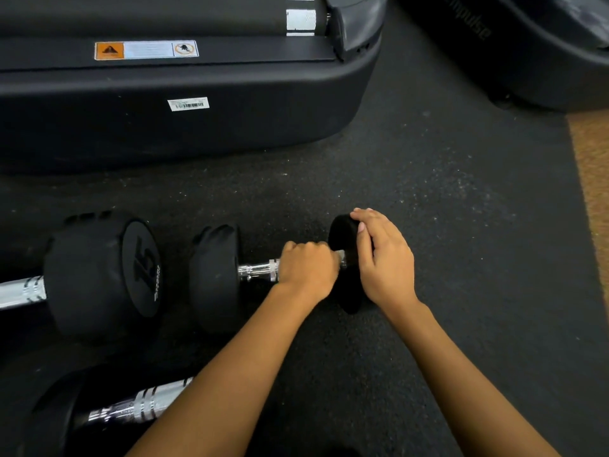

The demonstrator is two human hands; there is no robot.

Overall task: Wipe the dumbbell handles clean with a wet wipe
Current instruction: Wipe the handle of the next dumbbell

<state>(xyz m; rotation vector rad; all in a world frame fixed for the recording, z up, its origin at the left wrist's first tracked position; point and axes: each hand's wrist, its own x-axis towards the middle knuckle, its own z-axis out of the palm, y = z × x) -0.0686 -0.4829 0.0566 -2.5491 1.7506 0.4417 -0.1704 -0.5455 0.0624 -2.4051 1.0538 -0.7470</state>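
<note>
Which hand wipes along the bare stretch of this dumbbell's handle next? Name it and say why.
Left. The left hand grips the chrome handle beside the bare stretch; the right hand rests on the dumbbell head, steadying it.

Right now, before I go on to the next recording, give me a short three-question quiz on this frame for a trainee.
1. True or false: the left hand grips the chrome handle of the small dumbbell.
2. The right hand rests on: A) the small dumbbell's right head; B) the treadmill; C) the bare floor.
3. Fill in: the number printed on the bigger dumbbell to the left reads ___.

Key: 1 true; 2 A; 3 15.
</note>
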